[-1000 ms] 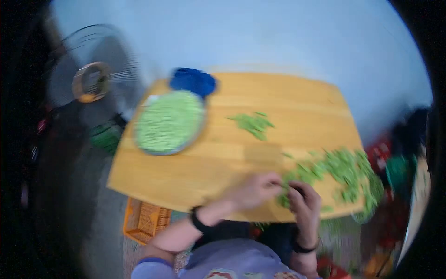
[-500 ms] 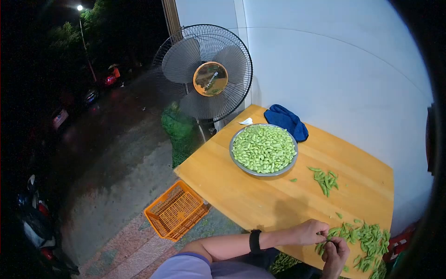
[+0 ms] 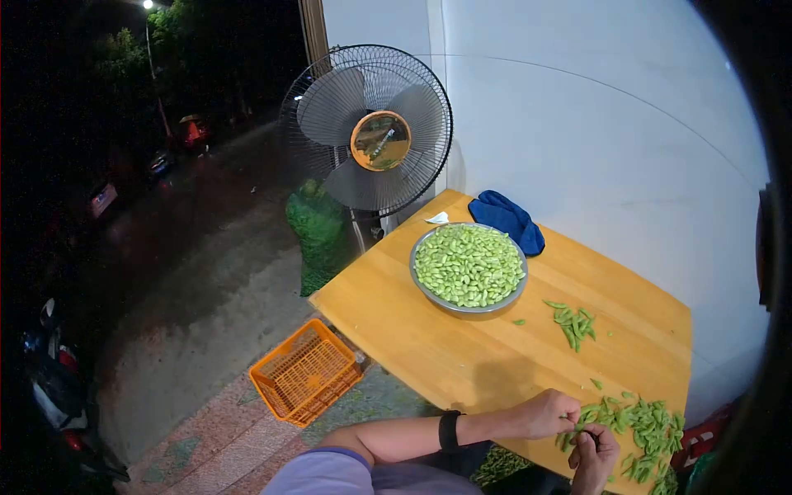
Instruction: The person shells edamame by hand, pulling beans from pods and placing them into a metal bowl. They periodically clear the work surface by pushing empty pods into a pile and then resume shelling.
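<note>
My left hand, with a black band on its wrist, is closed at the front edge of the wooden table. Its fingertips pinch a small green pod. Close by on the right, my right hand is closed too, thumb and finger pressed together near the same pod; what it grips is too small to make out. A pile of green pods lies beside and behind my hands. Farther back is a smaller cluster of pods. A metal bowl is heaped with shelled green beans.
A large fan stands behind the table's left corner, near a green mesh sack. A blue cloth lies against the wall. On the floor at left sits an orange crate. Parked scooters stand outside.
The view has shifted slightly. Both hands stay close together at the pod pile, with the left hand's fingers now a little apart from the right's and a bit of pod visible between them.
</note>
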Action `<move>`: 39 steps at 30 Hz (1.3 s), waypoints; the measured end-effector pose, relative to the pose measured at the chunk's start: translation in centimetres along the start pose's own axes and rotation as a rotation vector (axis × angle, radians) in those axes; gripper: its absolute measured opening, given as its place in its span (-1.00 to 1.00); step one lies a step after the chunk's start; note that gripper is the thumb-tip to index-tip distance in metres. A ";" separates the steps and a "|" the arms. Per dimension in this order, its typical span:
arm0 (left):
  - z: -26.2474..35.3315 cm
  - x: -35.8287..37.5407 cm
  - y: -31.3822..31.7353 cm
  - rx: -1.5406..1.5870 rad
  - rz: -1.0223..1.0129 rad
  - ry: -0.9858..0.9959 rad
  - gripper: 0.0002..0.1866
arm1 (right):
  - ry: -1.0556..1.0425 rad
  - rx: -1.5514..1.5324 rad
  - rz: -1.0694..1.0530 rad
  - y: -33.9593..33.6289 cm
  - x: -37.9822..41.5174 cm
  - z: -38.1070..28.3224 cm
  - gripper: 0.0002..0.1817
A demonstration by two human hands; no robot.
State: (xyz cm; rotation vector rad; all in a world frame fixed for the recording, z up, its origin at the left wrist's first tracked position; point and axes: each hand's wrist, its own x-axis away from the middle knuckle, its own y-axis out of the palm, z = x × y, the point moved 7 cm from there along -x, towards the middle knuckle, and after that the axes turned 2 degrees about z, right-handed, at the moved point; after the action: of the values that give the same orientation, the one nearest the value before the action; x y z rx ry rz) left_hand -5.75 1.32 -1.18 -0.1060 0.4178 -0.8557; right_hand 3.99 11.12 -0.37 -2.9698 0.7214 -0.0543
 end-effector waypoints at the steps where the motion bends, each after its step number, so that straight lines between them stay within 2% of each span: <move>1: 0.1 0.1 0.2 0.002 -0.003 0.000 -0.90 | -0.036 0.010 0.006 -0.1 -0.1 0.2 -0.90; 5: 0.5 0.2 0.6 0.042 0.046 0.025 -0.88 | -0.098 0.050 0.060 -0.7 0.1 0.1 -0.89; 7: 1.1 0.3 0.5 0.066 0.041 0.035 -0.88 | -0.063 -0.004 0.055 -0.6 0.2 -0.4 -0.90; 9: 0.1 0.5 1.3 0.331 -0.106 -0.230 -0.87 | -0.028 -0.056 0.058 -1.0 0.3 0.1 -0.91; 10: -0.2 0.6 1.5 0.338 -0.116 -0.233 -0.87 | -0.047 -0.148 0.021 -1.2 -0.2 0.7 -0.90; 12: -1.9 1.3 3.7 0.749 -0.305 -0.471 -0.88 | -0.059 -0.235 0.008 -1.4 -0.5 1.6 -0.88; 13: -1.8 1.4 3.8 0.757 -0.332 -0.478 -0.88 | -0.067 -0.303 -0.046 -1.0 -0.8 1.4 -0.85; 14: -1.6 1.6 4.0 0.918 -0.354 -0.542 -0.89 | -0.071 -0.367 -0.093 -0.8 -0.8 1.2 -0.81; 17: -3.9 2.8 6.3 1.290 -0.361 -0.638 -0.87 | 0.115 -0.518 -0.081 -0.5 -0.6 1.5 -0.85; 18: -3.2 2.9 6.2 1.394 -0.355 -0.683 -0.93 | 0.128 -0.602 -0.111 -0.3 -0.9 1.7 -0.86; 22: -3.0 3.1 5.4 1.379 -0.269 -0.682 -0.83 | 0.173 -0.605 -0.217 0.2 -1.5 2.3 -0.86; 24: -1.9 3.2 5.7 1.390 -0.297 -0.730 -0.81 | 0.076 -0.572 -0.268 0.1 -2.0 2.6 -0.85; 26: -2.3 2.6 5.2 1.311 -0.135 -0.749 -0.80 | 0.087 -0.511 -0.204 -0.5 -2.4 2.3 -0.86; 27: -2.5 2.5 5.2 1.315 -0.150 -0.752 -0.80 | 0.083 -0.454 -0.193 -0.4 -2.5 1.9 -0.87; 28: -3.5 2.2 4.2 1.024 -0.057 -0.700 -0.80 | 0.087 -0.453 -0.186 -0.3 -2.4 1.8 -0.87; 29: -4.0 1.9 3.0 0.730 0.039 -0.636 -0.80 | 0.051 -0.298 -0.098 -0.6 -2.4 1.6 -0.87; 30: -3.8 1.7 2.7 0.730 0.047 -0.640 -0.80 | 0.017 -0.146 -0.015 -0.9 -2.4 1.4 -0.86; 31: -2.4 0.7 1.1 0.193 0.042 -0.426 -0.80 | 0.018 -0.150 -0.030 -0.6 -2.2 1.5 -0.86; 32: -0.6 0.2 0.0 -0.350 0.045 -0.205 -0.81 | -0.015 0.039 0.064 -1.2 -2.1 1.5 -0.86; 33: -0.1 0.1 0.2 -0.233 0.056 -0.088 -0.82 | -0.064 0.217 0.141 -1.4 -2.1 1.2 -0.86; 34: 0.2 -0.1 0.4 -0.135 0.079 0.030 -0.83 | 0.023 0.209 0.130 -1.4 -2.0 1.6 -0.87; 35: 1.0 -0.2 0.6 -0.337 0.043 0.185 -0.84 | -0.029 0.193 0.116 -1.3 -2.1 1.8 -0.87; 36: 0.9 -0.2 1.0 -0.310 -0.005 0.262 -0.87 | -0.040 0.039 0.141 -0.6 -1.9 0.7 -0.86; 38: 0.1 -0.1 1.7 -0.383 0.026 0.271 -0.89 | 0.075 0.129 0.136 -0.6 -2.2 0.5 -0.89; 39: -0.7 -0.3 1.6 -0.359 0.010 0.175 -0.86 | 0.064 0.119 0.111 -0.9 -2.6 1.7 -0.90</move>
State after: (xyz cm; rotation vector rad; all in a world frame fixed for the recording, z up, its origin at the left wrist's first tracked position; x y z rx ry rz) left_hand -5.09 2.68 -2.13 -0.3616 0.7335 -0.7759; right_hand 2.15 13.25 -2.00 -2.8219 0.8580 -0.1794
